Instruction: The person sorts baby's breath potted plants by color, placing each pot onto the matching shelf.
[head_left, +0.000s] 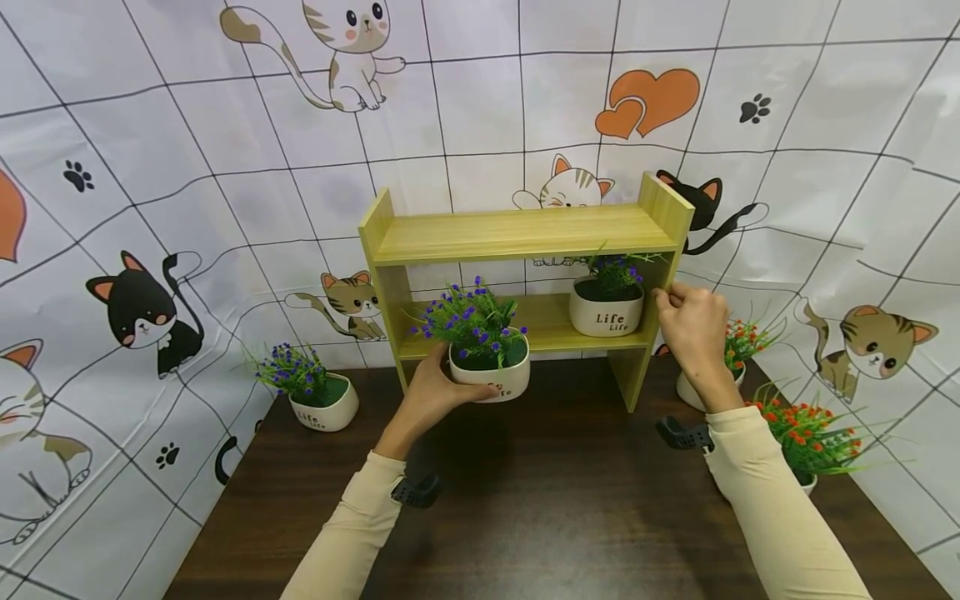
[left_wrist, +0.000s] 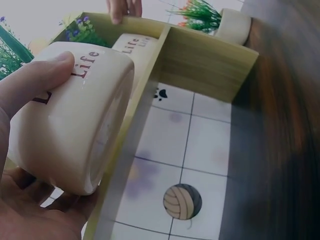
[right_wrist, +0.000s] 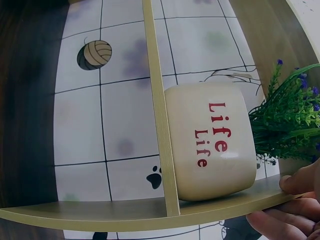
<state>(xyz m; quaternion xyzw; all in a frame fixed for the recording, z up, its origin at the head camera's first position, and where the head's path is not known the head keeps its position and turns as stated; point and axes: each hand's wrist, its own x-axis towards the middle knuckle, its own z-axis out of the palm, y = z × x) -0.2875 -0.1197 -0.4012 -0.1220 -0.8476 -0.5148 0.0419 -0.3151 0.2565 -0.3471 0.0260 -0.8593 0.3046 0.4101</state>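
Observation:
My left hand (head_left: 429, 393) holds a white flowerpot (head_left: 510, 379) of purple flowers, thumb across its front and fingers behind. This pot is in front of the lower board of a small wooden shelf (head_left: 517, 232); in the left wrist view its underside shows and the pot (left_wrist: 75, 125) looks tilted. My right hand (head_left: 693, 327) pinches the front edge of the shelf's right side panel, thumb inside and fingers outside, as the right wrist view shows. Beside it, a second purple-flowered pot (right_wrist: 215, 145), lettered "Life", stands on the lower board at the right end.
Another purple-flowered pot (head_left: 330, 408) stands left of the shelf on the dark wooden table (head_left: 510, 517). To the right are two pots with orange-red flowers (head_left: 813, 433), partly hidden by my right arm. A cat-patterned wall covering (head_left: 480, 108) rises behind.

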